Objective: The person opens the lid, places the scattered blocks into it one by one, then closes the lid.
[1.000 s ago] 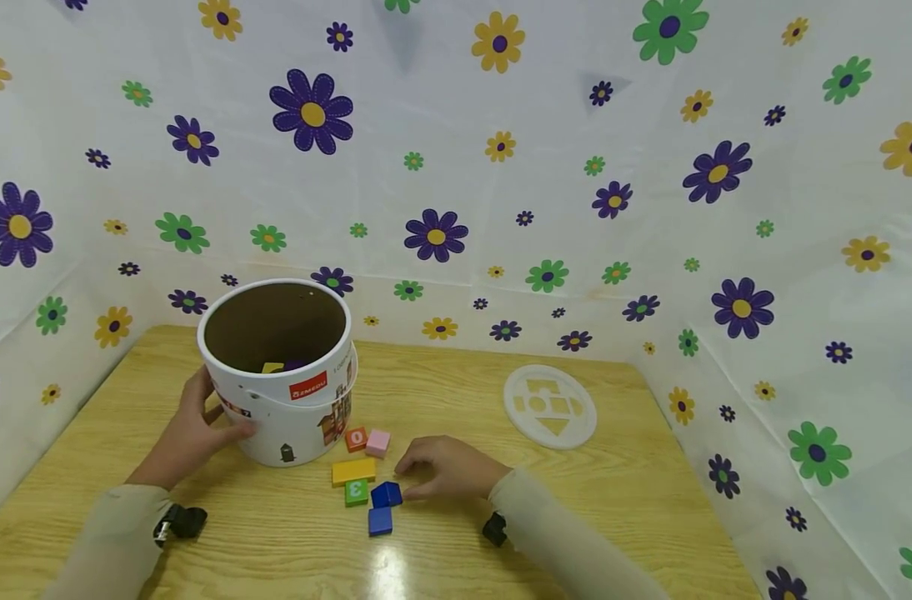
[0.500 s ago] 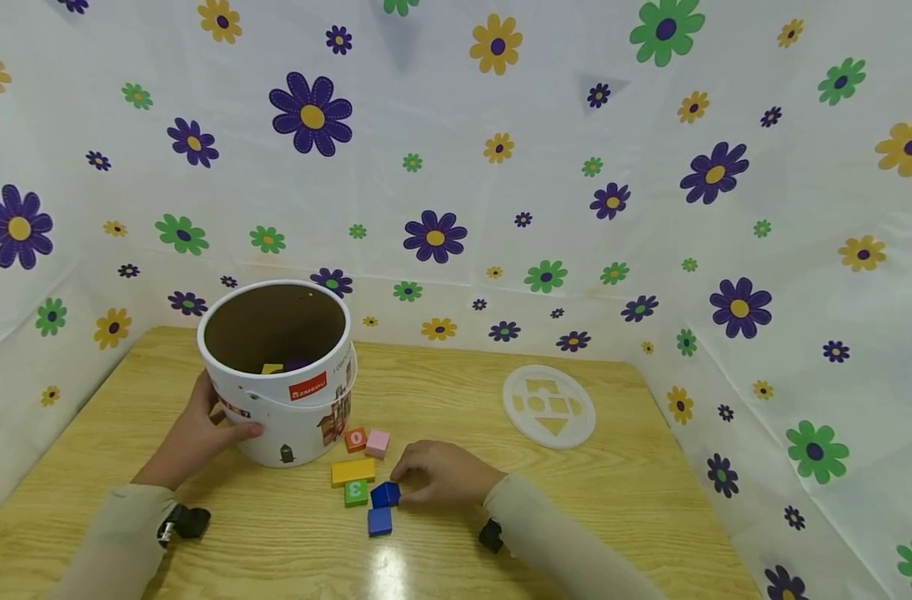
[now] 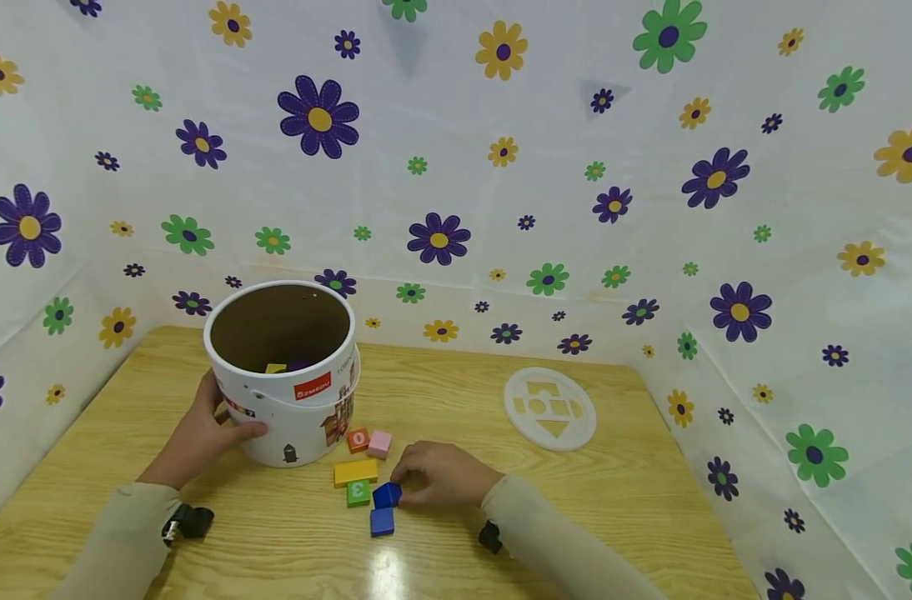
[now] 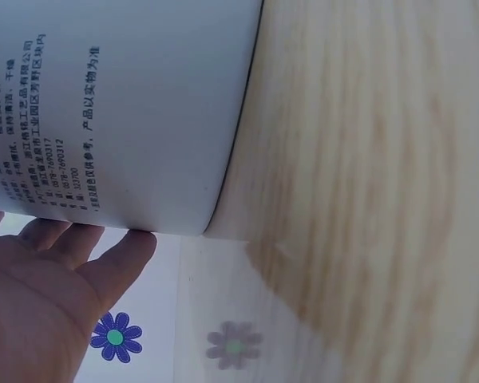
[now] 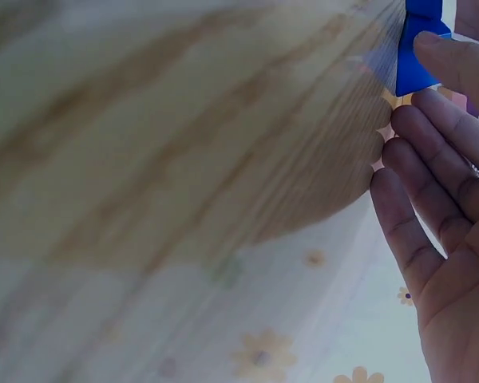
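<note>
My left hand rests spread against the left side of a white bucket, thumb at the front. In the left wrist view its fingertips touch the printed wall. My right hand pinches a blue wedge-shaped block at its right end, low over the table. In the right wrist view the thumb lies on the blue wedge and the index fingertip is right at its end. Beside it lie a blue square block, a green block with a 3 and a yellow oblong block.
A red block with a 0 and a pink block lie close to the bucket's right side. A white round board with shaped cut-outs lies at the back right. Flowered cloth encloses the wooden table at the back and sides.
The right index finger has come down toward the blue wedge, and that hand has shifted slightly left. The left hand and bucket stay in place; the head view has tilted a little.
</note>
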